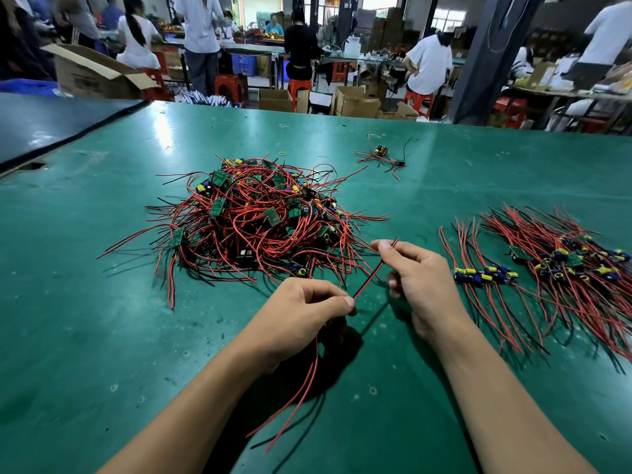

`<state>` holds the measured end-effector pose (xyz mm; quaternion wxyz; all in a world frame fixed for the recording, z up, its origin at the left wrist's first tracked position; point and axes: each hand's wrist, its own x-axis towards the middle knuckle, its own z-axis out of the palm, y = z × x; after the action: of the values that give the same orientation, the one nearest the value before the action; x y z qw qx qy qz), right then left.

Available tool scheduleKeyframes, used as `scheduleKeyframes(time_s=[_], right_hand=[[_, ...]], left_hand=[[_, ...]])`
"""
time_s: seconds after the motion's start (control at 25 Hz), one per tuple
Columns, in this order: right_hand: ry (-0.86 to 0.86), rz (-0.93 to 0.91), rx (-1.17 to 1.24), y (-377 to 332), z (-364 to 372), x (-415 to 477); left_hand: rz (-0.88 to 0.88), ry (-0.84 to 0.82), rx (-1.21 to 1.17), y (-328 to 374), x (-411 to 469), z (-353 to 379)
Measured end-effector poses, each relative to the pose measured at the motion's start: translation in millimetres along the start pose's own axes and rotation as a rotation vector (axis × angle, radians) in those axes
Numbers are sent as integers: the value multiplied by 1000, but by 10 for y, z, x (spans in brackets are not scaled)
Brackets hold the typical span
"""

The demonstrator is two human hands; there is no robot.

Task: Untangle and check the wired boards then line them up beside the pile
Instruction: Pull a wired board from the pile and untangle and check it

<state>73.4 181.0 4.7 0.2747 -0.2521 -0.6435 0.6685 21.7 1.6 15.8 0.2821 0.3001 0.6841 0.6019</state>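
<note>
Left hand (301, 311), low in the middle of the frame, has its fingers curled and pinches a thin red wire (374, 268) between thumb and forefinger. The right hand (422, 278), just right of it, grips the far end of that same wire with thumb and fingertips, so the strand runs taut and slanting between the two. More loose leads (294, 401), red and black, trail from under the left palm toward the bottom edge. Something dark shows beneath the palm, but it is too hidden to tell what it is. Just above the hands, centre-left, lies the pile (260, 217), a rounded snarl of glossy red and black insulated wire. Small flat green boards stick out of it at all angles, along with blue and yellow cylindrical capacitors. At right, a short row of boards (485, 275) lies side by side, capacitors touching, leads fanned out straight above and below. Beside that, nearer the right edge, a thicker combed bundle (578, 261) lies the same way. A small stray cluster (381, 155) sits apart in the upper centre, with a yellow rubber band (282, 153) left of it. All rest on a smooth, scuffed green table mat (102, 319) that shows soft glare. Along the top edge are seated and standing people (429, 63), cardboard boxes (355, 102) and red stools (227, 85).
</note>
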Motion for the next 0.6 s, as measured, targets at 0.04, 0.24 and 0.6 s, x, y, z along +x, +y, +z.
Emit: scheduleKeyframes(time_s=[0.04, 0.24, 0.6], right_hand=[[-5, -17, 1, -1, 3, 0], [-271, 64, -23, -51, 32, -82], [-62, 57, -58, -26, 15, -42]], left_hand=[[-3, 7, -5, -5, 5, 2], [-19, 64, -49, -43, 23, 19], [-16, 15, 31, -11, 9, -8]])
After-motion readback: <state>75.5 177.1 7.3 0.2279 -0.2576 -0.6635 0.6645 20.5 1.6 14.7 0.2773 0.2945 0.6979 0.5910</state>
